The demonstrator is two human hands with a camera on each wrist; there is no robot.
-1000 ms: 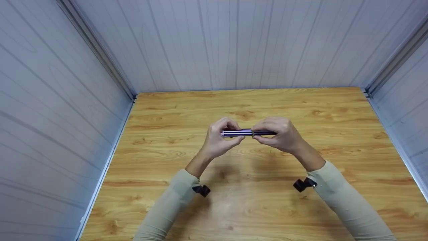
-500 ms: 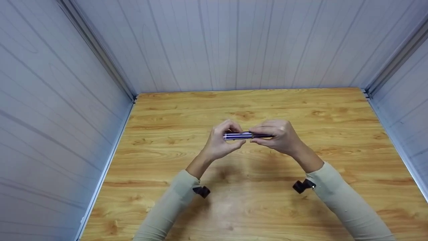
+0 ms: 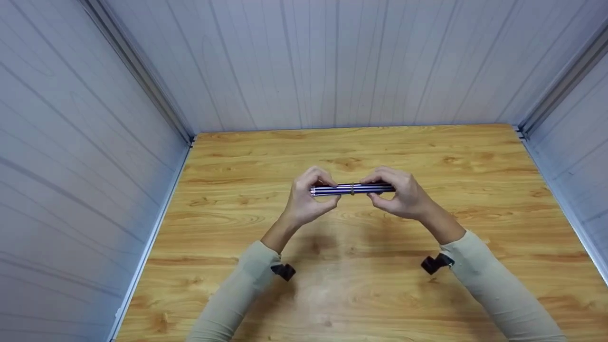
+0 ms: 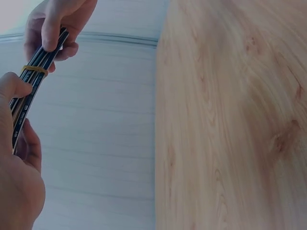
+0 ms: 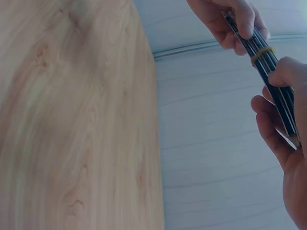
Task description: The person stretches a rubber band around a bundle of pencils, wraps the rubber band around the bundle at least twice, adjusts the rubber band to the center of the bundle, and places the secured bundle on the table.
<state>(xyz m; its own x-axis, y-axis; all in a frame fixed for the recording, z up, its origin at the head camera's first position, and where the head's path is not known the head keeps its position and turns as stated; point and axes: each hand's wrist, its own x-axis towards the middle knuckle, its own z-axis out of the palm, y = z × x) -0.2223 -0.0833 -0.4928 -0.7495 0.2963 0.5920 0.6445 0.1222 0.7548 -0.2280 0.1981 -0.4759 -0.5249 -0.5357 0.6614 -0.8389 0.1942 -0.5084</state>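
Observation:
A bundle of dark pencils [image 3: 352, 189] with a yellow rubber band [image 3: 352, 189] round its middle is held level above the wooden table [image 3: 361, 285]. My left hand [image 3: 308, 199] pinches the bundle's left end and my right hand [image 3: 401, 192] pinches its right end. The left wrist view shows the bundle [image 4: 33, 84] and its rubber band [image 4: 33, 70] between both hands. From the right wrist, the pencils [image 5: 266, 72] run between thumb and fingers, with the rubber band [image 5: 261, 51] near the middle.
Grey panelled walls [image 3: 71, 142] close in the table on the left, back and right. Black wrist-camera mounts [image 3: 284, 271] sit at both beige sleeves.
The hands have slid apart along the bundle, so more of the pencils and the yellow band show between them. The bundle has risen slightly.

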